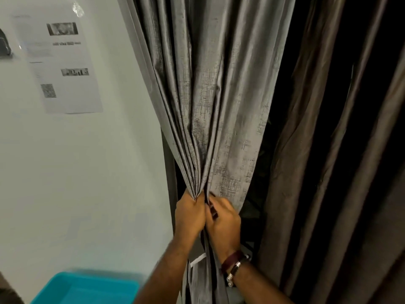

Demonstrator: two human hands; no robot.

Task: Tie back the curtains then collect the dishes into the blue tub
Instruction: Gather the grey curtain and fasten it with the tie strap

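A grey textured curtain (210,95) hangs in the middle of the view, gathered into tight folds at waist height. My left hand (189,215) grips the bunched folds from the left. Right beside it, my right hand (223,222) pinches the curtain fabric, where a dark strip shows between the fingers; whether that strip is a tie-back I cannot tell. A watch with a dark red strap sits on my right wrist. The blue tub (87,288) stands at the bottom left, and the part in view holds nothing. No dishes are in view.
A white wall (76,172) fills the left side, with a printed sheet (63,64) taped to it. A second, darker brown curtain (328,172) hangs to the right. Between the two curtains is a black gap.
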